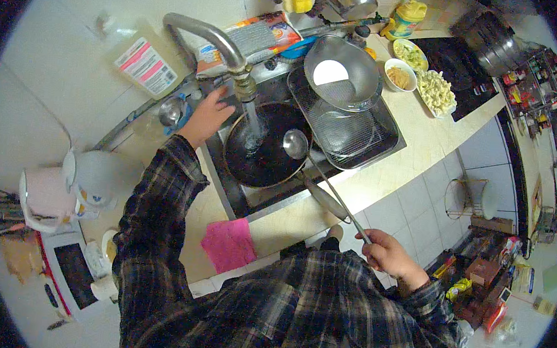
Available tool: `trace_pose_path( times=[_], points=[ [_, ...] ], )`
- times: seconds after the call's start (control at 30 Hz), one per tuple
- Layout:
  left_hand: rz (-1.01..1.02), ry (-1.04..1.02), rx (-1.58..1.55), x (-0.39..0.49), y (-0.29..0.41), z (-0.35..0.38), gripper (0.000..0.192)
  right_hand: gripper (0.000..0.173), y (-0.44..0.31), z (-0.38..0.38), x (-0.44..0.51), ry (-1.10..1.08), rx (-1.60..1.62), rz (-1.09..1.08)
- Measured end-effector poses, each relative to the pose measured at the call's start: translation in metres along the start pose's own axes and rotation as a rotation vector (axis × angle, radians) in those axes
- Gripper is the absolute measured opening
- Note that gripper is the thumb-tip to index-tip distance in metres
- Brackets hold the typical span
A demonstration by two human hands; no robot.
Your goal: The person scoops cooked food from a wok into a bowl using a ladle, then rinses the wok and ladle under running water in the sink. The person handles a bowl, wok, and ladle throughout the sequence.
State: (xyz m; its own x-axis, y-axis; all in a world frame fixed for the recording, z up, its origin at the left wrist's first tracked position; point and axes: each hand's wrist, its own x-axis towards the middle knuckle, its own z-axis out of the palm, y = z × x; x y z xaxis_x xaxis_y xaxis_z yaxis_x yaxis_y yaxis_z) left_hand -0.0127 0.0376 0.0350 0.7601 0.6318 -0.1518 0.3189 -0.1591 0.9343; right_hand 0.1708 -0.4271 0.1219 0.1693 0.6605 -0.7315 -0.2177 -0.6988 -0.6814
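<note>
Water runs from the metal faucet (211,36) into a dark wok (269,163) standing in the left part of the sink. My left hand (209,117) is just left of the water stream near the faucet base, fingers apart, with nothing seen in it. In my right hand (387,256) is the handle end of a long metal ladle (295,144), whose bowl is over the wok. The wok's handle (328,202) reaches over the counter's front edge, beneath the ladle's shaft. Right of the wok, a metal strainer basket (343,73) rests on a wire drying basket (355,136).
A pink cloth (229,244) lies at the counter's front edge. To the right stand a bowl (400,75) of pale strips and a plate (437,94) of cauliflower-like pieces, beside a black cooktop (463,75). A large plastic jug (142,60) stands behind my left hand.
</note>
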Motion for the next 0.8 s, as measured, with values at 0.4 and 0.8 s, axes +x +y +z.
trace_pose_path(
  times=[0.4,0.8],
  points=[
    [0.127,0.08,0.21,-0.025,0.095,0.038,0.036,0.034,0.021,-0.021,-0.003,0.043,-0.083,-0.054],
    [0.113,0.164,0.398,-0.025,0.096,0.035,0.04,0.029,-0.027,0.008,0.054,0.186,-1.37,-0.391]
  ],
)
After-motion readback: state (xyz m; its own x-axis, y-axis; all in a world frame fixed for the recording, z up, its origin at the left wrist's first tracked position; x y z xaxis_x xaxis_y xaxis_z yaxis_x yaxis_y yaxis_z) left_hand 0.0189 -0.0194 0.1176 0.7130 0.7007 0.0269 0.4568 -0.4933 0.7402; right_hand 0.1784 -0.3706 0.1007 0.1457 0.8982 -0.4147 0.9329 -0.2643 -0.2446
